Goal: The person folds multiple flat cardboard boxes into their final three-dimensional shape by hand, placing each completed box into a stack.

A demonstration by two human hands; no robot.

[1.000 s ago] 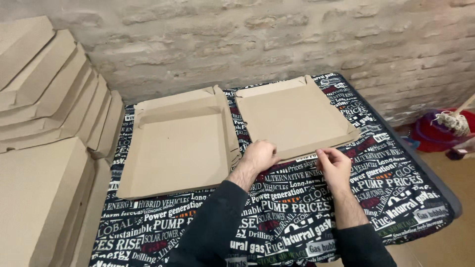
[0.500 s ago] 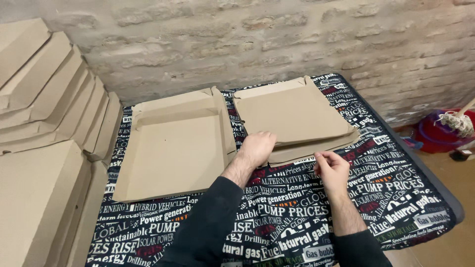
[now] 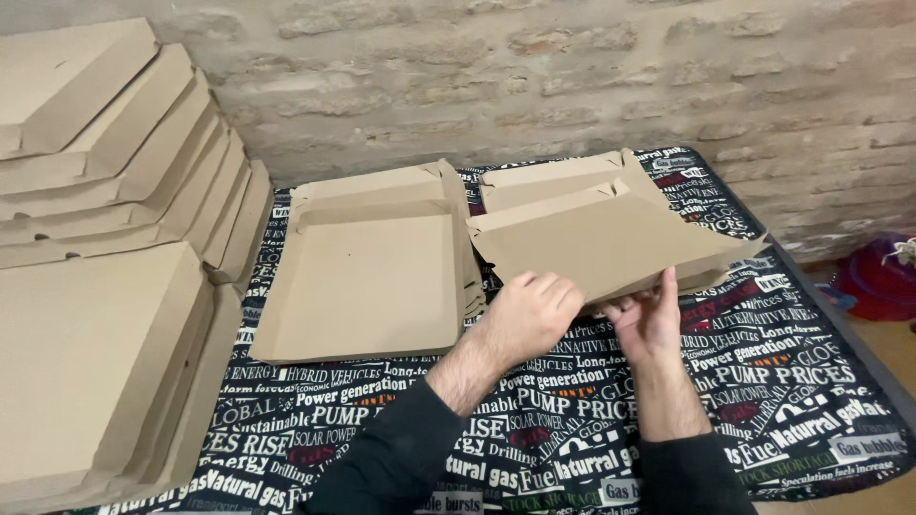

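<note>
Near the table's front edge, both hands have lifted the top cardboard box blank [image 3: 611,238] off its stack [image 3: 558,178]; left hand [image 3: 532,315] and right hand [image 3: 651,319] fingers grip its near edge, so separation has begun.

A flat brown cardboard box blank [image 3: 611,243] is raised off the rest of its pile [image 3: 563,181], at the right of the black printed tablecloth [image 3: 534,420]. A square brown cardboard tray [image 3: 367,277] lies at the cloth's middle. Left of the cloth lean stacked closed brown cardboard boxes [image 3: 105,162].
</note>
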